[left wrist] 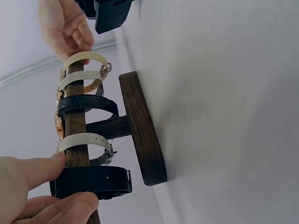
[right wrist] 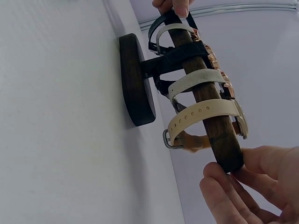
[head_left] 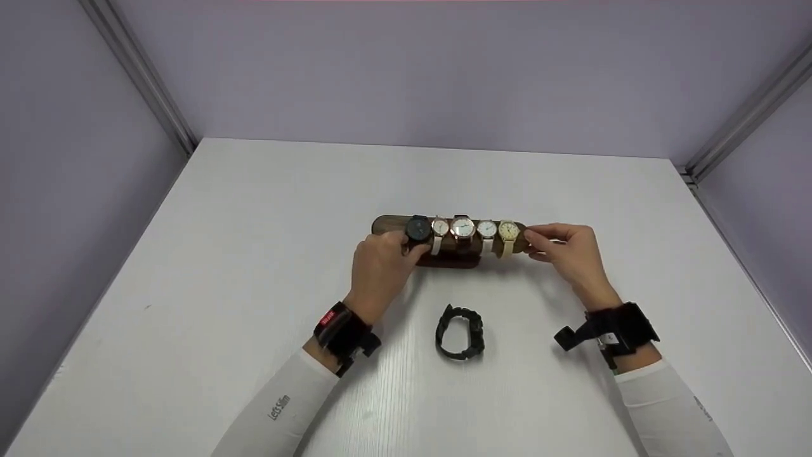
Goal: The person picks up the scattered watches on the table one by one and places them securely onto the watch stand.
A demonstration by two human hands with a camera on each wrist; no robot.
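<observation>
A dark wooden watch stand [head_left: 388, 225] stands mid-table, its horizontal bar [left wrist: 74, 126] carrying several watches. My left hand [head_left: 409, 247] pinches the black watch [head_left: 419, 228] at the bar's left end, thumb and fingers on its black strap [left wrist: 91, 182]. My right hand [head_left: 531, 244] grips the bar's right end [right wrist: 229, 154], beside the cream-strapped watch [right wrist: 205, 114]. The stand's oval base [right wrist: 135, 79] rests on the table. A black chunky watch [head_left: 460, 332] lies loose on the table in front of the stand, between my forearms.
The white table [head_left: 254, 209] is closed in by lilac walls on the left, back and right, with metal corner posts [head_left: 143, 76]. Black camera straps sit on both wrists.
</observation>
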